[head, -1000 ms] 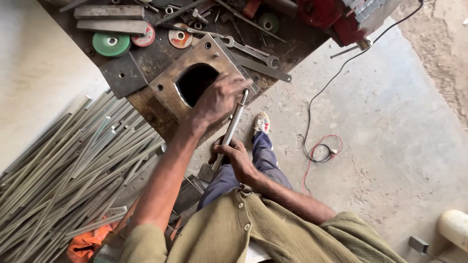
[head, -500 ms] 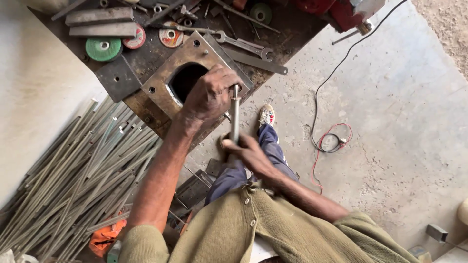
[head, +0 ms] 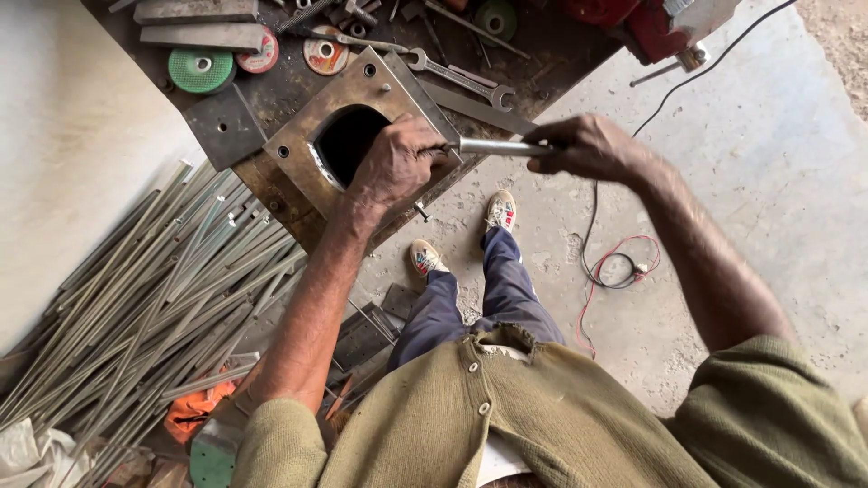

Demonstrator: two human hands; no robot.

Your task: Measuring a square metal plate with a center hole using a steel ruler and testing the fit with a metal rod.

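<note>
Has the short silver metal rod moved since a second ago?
Yes. The short silver metal rod swung from hanging downward to level, its free end lifted by the right hand beside the square steel plate.

Soft even daylight, faint shadows, sharp focus, slight wide-angle stretch.

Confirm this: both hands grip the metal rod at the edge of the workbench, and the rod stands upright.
Not quite. In the head view the left hand and right hand do grip the metal rod at the workbench edge, but it lies roughly level, not upright.
</note>
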